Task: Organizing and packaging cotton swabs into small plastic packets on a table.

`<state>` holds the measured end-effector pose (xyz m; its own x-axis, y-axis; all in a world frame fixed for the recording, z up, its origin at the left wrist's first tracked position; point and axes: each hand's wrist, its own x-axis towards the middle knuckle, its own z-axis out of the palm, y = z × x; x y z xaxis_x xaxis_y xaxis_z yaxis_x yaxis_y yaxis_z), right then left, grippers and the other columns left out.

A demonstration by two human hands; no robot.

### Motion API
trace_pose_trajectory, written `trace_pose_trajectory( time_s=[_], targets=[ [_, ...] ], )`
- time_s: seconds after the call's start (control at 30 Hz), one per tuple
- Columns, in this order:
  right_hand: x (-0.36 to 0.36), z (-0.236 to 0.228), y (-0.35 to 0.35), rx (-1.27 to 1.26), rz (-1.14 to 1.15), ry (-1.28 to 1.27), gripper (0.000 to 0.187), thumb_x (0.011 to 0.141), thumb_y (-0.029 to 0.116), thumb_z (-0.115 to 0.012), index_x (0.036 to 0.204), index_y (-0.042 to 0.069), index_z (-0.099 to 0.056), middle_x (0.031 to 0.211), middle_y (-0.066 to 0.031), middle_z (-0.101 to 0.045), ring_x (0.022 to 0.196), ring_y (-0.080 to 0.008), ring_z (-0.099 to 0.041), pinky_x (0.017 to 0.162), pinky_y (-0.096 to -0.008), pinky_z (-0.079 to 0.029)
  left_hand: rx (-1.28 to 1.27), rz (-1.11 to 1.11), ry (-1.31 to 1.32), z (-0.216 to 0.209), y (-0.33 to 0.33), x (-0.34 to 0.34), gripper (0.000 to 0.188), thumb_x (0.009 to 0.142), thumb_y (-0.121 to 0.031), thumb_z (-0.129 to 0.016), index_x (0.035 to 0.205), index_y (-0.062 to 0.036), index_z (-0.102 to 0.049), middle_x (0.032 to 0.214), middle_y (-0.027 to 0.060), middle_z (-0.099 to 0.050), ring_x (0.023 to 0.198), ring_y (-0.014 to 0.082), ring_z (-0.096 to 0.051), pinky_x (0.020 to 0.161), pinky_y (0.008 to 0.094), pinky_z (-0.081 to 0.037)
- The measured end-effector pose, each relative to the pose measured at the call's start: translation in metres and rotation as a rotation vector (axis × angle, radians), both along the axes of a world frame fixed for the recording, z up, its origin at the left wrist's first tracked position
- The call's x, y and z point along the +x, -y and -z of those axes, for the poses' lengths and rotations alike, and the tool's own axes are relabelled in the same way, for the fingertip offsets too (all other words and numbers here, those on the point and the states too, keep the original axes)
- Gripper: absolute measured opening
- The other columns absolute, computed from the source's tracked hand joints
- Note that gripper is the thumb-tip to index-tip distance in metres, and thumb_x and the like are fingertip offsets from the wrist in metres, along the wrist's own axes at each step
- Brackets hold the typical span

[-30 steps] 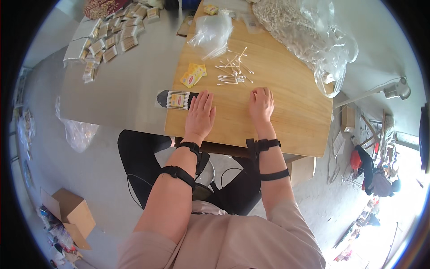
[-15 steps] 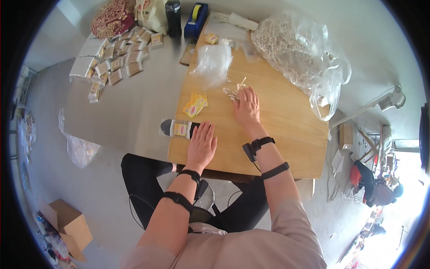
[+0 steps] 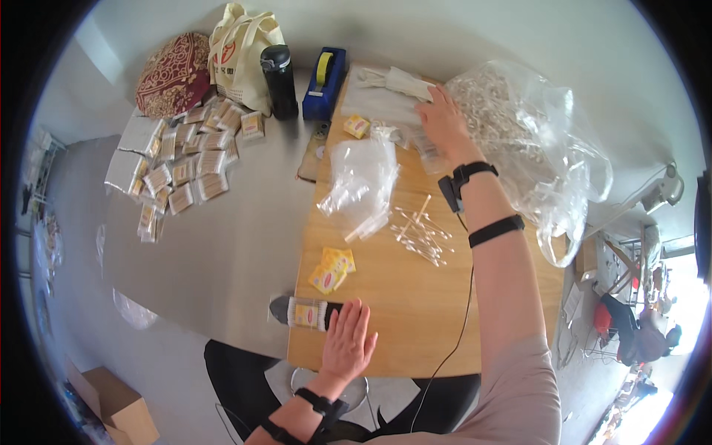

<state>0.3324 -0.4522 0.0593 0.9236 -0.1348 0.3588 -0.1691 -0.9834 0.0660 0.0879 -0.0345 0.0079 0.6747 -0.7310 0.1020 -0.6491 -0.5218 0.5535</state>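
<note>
My left hand (image 3: 348, 343) lies with fingers stretched out at the table's near edge. Its fingertips touch or cover the right end of a dark, round-ended strip, on which a clear bag of cotton swabs (image 3: 306, 314) with a yellow card rests. My right hand (image 3: 445, 124) reaches to the back, fingers extended, between a white cloth or glove (image 3: 397, 81) and a big clear plastic bag full of cotton swabs (image 3: 497, 111). Whether its fingertips touch either is unclear. Loose cotton swabs (image 3: 421, 236) lie scattered mid-table. Yellow cards (image 3: 332, 269) lie left of them.
Clear empty bags (image 3: 360, 182) lie on the wooden table (image 3: 393, 348). On the adjoining grey table are several filled swab packs (image 3: 196, 159), a black bottle (image 3: 279, 83), a blue tape dispenser (image 3: 324, 85) and a cloth tote bag (image 3: 241, 59). A cable hangs beside my right arm.
My right hand has left the loose swabs and moved to the far side by the big bag. The swabs lie spread out. My left hand stays beside the swab pack; the view has shifted.
</note>
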Motion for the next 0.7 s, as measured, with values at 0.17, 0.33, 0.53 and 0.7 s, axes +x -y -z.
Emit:
trace_pose_trajectory(
  time_s=[0.17, 0.33, 0.53, 0.7],
  targets=[
    [0.064, 0.007, 0.008, -0.058, 0.128, -0.158, 0.025, 0.092, 0.025, -0.054, 0.108, 0.024, -0.073, 0.146, -0.0121, -0.047, 0.143, -0.0308, -0.029, 0.115, -0.0448, -0.030, 0.063, 0.025, -0.109, -0.005, -0.006, 0.002, 0.068, 0.092, -0.030, -0.059, 0.147, -0.0018, -0.033, 0.151, 0.0186, -0.037, 0.141, 0.0346, -0.035, 0.114, 0.0506, -0.027],
    [0.069, 0.028, 0.051, -0.147, 0.126, -0.277, 0.026, 0.093, 0.025, -0.053, 0.110, 0.019, -0.073, 0.141, -0.0085, -0.052, 0.140, -0.0284, -0.035, 0.114, -0.0454, -0.031, 0.033, 0.047, -0.135, -0.004, -0.002, -0.005, 0.068, 0.092, -0.031, -0.059, 0.148, -0.0017, -0.033, 0.151, 0.0179, -0.037, 0.140, 0.0344, -0.036, 0.114, 0.0493, -0.027],
    [0.005, -0.011, -0.007, 0.212, 0.055, 0.114, 0.025, 0.093, 0.018, -0.055, 0.114, 0.012, -0.067, 0.116, -0.0105, -0.067, 0.107, -0.0331, -0.063, 0.091, -0.0435, -0.050, -0.050, -0.004, -0.097, 0.002, -0.008, -0.003, 0.068, 0.089, -0.025, -0.064, 0.146, 0.0002, -0.035, 0.150, 0.0216, -0.037, 0.140, 0.0368, -0.035, 0.115, 0.0519, -0.027],
    [-0.116, -0.044, -0.079, 0.619, 0.078, 0.329, 0.027, 0.088, 0.006, -0.059, 0.114, 0.010, -0.067, 0.104, -0.0145, -0.067, 0.098, -0.0323, -0.066, 0.081, -0.0395, -0.052, -0.152, -0.040, -0.053, 0.001, -0.003, 0.002, 0.059, 0.092, -0.019, -0.060, 0.143, 0.0005, -0.038, 0.148, 0.0208, -0.040, 0.138, 0.0357, -0.038, 0.115, 0.0505, -0.029]
  ],
)
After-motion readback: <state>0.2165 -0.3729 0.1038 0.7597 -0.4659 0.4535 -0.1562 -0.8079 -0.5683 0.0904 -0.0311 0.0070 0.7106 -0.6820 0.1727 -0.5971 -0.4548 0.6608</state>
